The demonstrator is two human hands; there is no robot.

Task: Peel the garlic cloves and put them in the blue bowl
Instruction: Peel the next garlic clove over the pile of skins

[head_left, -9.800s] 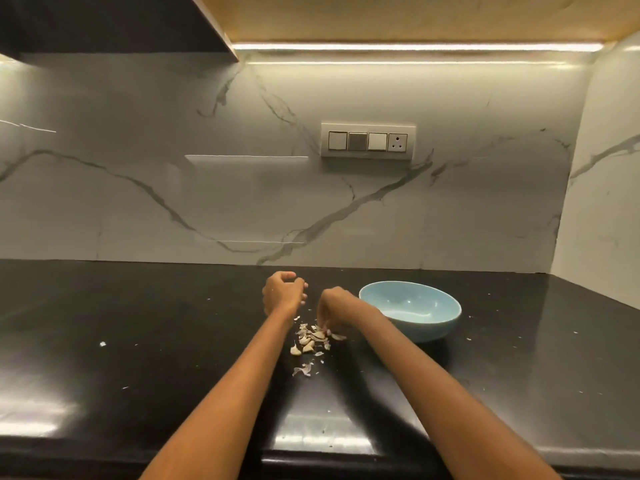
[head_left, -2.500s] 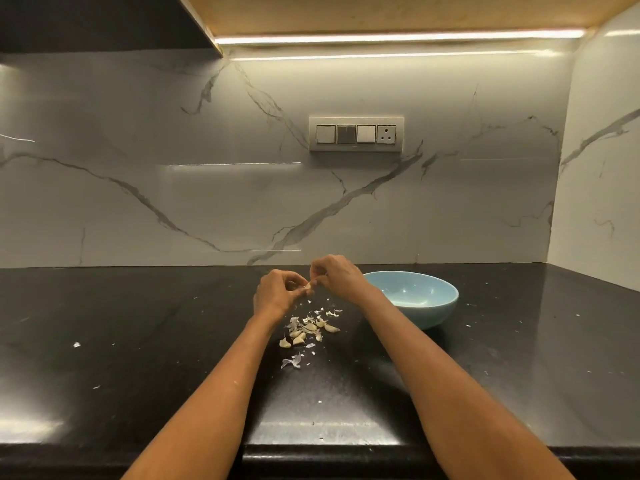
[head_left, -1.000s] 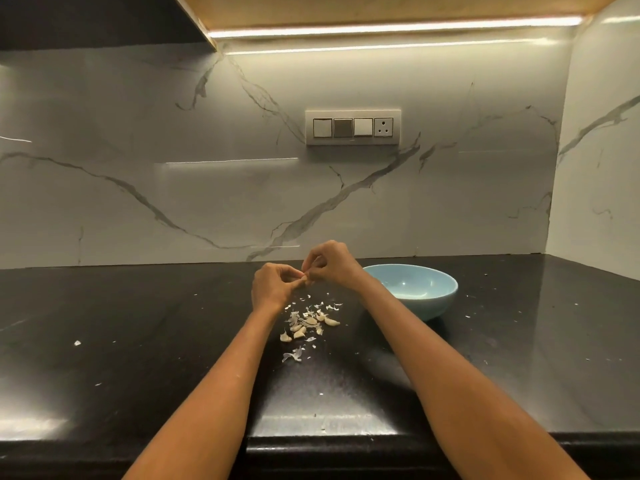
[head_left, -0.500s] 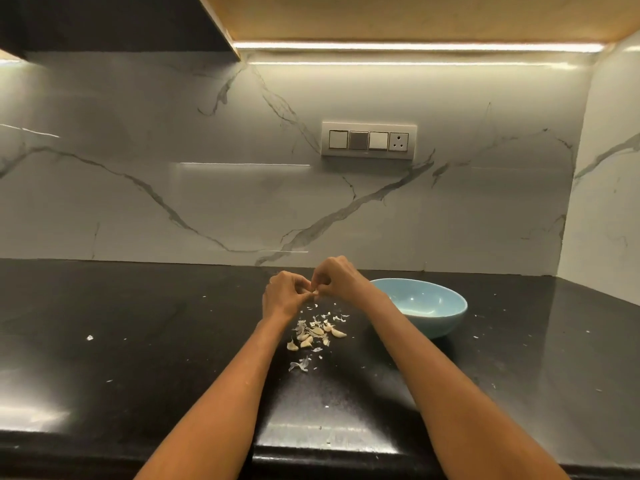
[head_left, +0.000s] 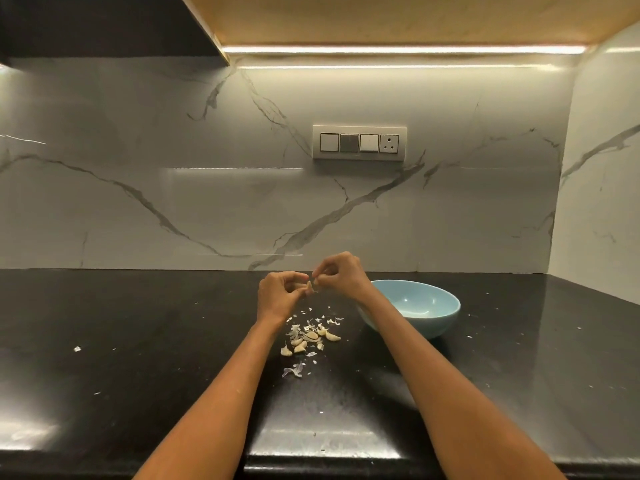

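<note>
Left hand point(head_left: 278, 297) pinches a garlic clove point(head_left: 309, 287) mid-frame; my right hand point(head_left: 341, 275) nips its skin. If I tug too hard, it could pop out and miss the blue bowl point(head_left: 420, 311) at right, which looks empty.

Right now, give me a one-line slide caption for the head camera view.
Left hand and right hand peel a garlic clove above loose cloves, beside the blue bowl.
</note>
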